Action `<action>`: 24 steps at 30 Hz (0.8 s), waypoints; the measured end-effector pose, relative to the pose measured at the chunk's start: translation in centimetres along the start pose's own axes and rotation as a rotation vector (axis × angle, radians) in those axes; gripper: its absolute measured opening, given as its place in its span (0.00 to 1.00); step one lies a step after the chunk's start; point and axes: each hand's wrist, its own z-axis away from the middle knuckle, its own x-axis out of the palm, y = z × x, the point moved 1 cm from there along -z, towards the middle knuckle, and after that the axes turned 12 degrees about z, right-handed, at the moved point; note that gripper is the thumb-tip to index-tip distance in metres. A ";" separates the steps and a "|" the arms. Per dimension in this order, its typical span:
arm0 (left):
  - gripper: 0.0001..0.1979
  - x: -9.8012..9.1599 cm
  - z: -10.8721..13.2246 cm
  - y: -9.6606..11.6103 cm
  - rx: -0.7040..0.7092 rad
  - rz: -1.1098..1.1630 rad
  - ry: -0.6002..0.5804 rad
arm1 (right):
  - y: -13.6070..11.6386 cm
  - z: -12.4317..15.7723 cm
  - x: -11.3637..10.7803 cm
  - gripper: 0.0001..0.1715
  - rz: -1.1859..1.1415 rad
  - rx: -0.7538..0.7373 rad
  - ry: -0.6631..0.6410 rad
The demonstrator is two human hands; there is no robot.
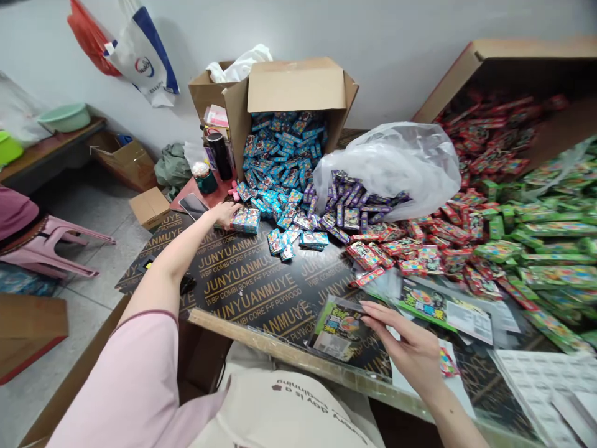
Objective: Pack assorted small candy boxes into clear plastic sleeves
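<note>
My left hand reaches to the far left of the table and grips a neat row of small blue boxes from its left end; its fingertips are partly hidden. Near the front edge, my right hand pinches the top corner of a clear plastic bag with a green and black printed label. The bag lies flat and looks unfilled. Several loose blue boxes lie between the hands. More printed bags are stacked right of my right hand.
A carton spills blue boxes at the back. Purple boxes lie by a clear plastic sack. Red boxes and green boxes heap up at right. A phone, jar and black flask stand left.
</note>
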 end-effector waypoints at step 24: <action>0.63 -0.2 2.0 4.1 0.063 0.019 0.274 | -2.1 -2.8 1.2 0.07 -0.192 0.261 0.053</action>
